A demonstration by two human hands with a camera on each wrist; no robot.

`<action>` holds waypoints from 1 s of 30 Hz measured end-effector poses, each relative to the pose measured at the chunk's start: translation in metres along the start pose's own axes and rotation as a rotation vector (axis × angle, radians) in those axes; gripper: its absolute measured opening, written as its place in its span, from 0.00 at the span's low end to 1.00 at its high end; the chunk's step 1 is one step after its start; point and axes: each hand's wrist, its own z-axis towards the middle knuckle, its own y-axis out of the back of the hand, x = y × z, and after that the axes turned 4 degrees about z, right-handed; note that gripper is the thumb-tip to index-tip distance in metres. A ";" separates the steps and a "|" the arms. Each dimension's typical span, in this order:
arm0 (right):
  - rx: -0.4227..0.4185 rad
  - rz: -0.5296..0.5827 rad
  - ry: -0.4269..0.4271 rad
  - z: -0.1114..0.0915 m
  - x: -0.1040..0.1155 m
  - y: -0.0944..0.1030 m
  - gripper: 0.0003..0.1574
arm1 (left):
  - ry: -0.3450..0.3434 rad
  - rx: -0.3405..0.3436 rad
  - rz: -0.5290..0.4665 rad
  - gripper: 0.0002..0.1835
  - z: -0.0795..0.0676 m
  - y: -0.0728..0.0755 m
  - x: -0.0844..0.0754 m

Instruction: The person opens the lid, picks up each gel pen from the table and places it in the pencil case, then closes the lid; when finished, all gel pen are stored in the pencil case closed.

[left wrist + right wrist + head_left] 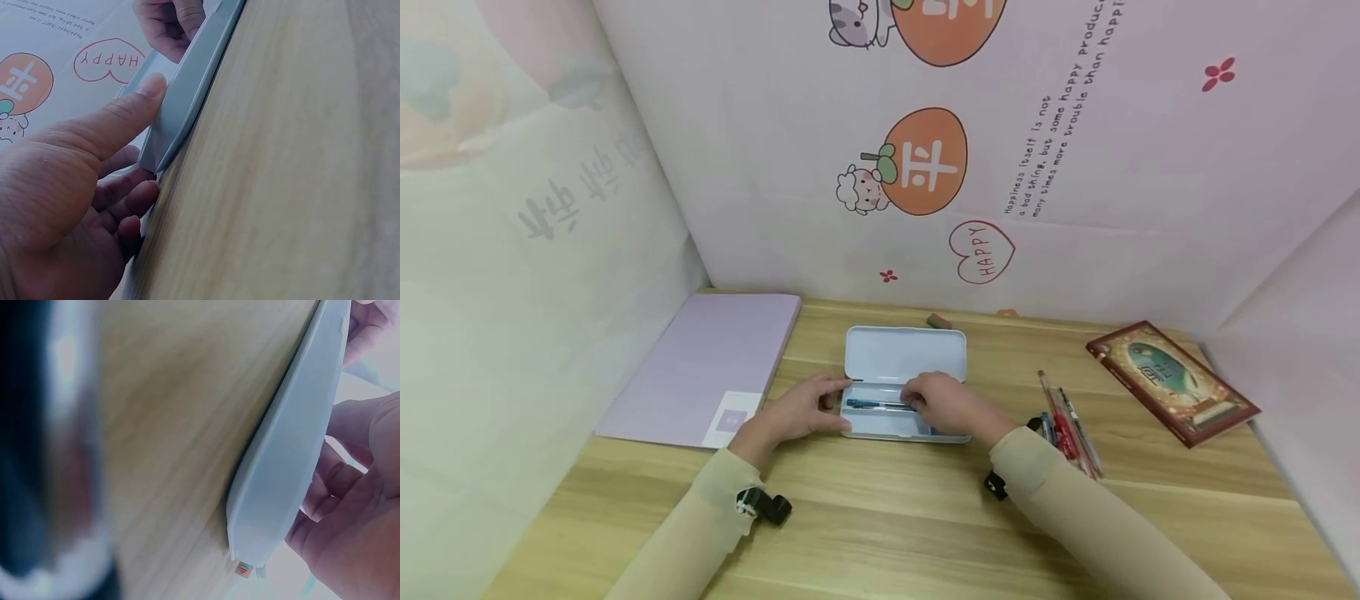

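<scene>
On the wood-grain tabletop [865, 525] we see a lilac folder [718, 358] and, right of it, an open pencil case [906, 353]. The left hand [795, 408] grips the case's left end between thumb and fingers; the right hand [947, 402] reaches inside, at a pen [880, 405]; whether its fingers pinch it, we cannot tell.

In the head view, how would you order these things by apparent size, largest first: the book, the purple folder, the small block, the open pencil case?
1. Purple folder
2. Open pencil case, partly covered
3. Book
4. Small block, by far the smallest
</scene>
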 end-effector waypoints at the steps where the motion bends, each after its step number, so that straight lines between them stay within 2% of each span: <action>1: 0.001 -0.001 -0.001 0.000 0.000 0.000 0.10 | 0.001 -0.001 -0.001 0.44 0.000 0.000 0.000; 16: -0.020 0.037 -0.024 -0.005 -0.003 -0.001 0.09 | 0.010 -0.013 0.023 0.45 0.001 -0.003 0.004; 24: -0.074 0.092 0.035 -0.015 -0.008 0.003 0.10 | 0.011 -0.011 -0.005 0.45 0.000 -0.002 0.003; 30: -0.130 0.189 0.010 -0.031 -0.014 0.006 0.10 | -0.004 -0.017 -0.002 0.45 -0.001 -0.003 0.004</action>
